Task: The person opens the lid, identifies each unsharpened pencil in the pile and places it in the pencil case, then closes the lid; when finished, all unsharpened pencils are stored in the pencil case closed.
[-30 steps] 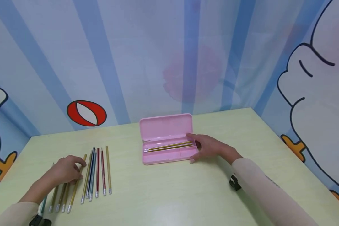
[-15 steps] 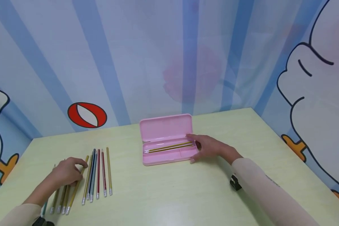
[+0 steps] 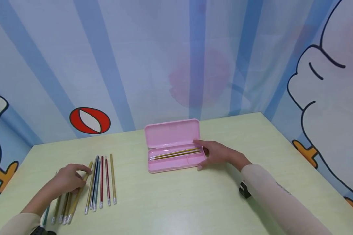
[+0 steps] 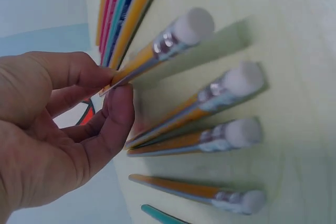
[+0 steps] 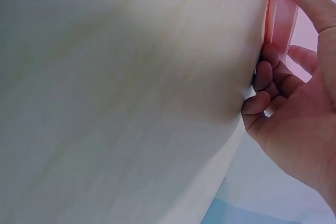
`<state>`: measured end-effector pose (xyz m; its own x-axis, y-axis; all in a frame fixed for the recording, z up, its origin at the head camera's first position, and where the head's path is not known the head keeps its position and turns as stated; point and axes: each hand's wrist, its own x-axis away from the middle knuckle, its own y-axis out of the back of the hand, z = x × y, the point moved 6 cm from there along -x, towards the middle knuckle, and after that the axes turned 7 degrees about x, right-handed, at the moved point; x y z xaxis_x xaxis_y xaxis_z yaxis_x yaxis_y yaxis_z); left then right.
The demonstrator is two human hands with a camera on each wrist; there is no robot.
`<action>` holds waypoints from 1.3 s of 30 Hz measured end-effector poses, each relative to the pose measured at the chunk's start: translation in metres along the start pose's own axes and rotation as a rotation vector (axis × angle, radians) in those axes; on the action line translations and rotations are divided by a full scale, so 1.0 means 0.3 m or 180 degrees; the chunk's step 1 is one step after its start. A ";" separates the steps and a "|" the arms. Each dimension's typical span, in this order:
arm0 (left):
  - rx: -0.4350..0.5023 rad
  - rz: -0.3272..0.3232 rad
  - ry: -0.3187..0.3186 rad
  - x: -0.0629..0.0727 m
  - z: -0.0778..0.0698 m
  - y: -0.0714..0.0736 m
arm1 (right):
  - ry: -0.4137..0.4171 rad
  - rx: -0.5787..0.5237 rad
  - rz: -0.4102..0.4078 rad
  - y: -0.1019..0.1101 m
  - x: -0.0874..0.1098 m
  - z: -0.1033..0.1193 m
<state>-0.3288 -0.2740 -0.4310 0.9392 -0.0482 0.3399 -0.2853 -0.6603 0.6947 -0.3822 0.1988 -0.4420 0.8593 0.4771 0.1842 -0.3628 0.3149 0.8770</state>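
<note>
My left hand (image 3: 67,178) pinches a yellow pencil (image 4: 157,50) between thumb and fingertips. Its white eraser end is tipped up, with a shadow falling on the table beside it. Several other yellow pencils (image 4: 210,144) lie beneath and beside that hand, partly covered by it in the head view. An open pink pencil case (image 3: 168,166) stands at the back middle, lid leaning back, with yellow pencils (image 3: 176,153) in its long rear compartment. My right hand (image 3: 216,152) grips the case's right end, thumb at the front edge and a finger near the hinge side.
Right of my left hand, a row of pencils includes two red pencils (image 3: 101,182), dark blue ones and a yellow pencil (image 3: 113,179). A green pencil (image 3: 45,215) lies at far left. The pale table (image 3: 164,202) meets a printed backdrop (image 3: 153,65) behind the case.
The eraser end of the yellow pencil in my left hand has shifted slightly left, nearer the neighbouring pencils. My right hand keeps its place on the case.
</note>
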 end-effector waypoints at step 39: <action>0.0343 0.0956 -0.1541 -0.029 -0.437 -0.112 | 0.0052 0.0003 -0.0005 0.000 -0.001 -0.002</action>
<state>-0.3523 -0.1532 -0.3740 0.8077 -0.5658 0.1659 -0.5556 -0.6361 0.5355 -0.3828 0.1992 -0.4424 0.8539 0.4900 0.1756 -0.3611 0.3147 0.8778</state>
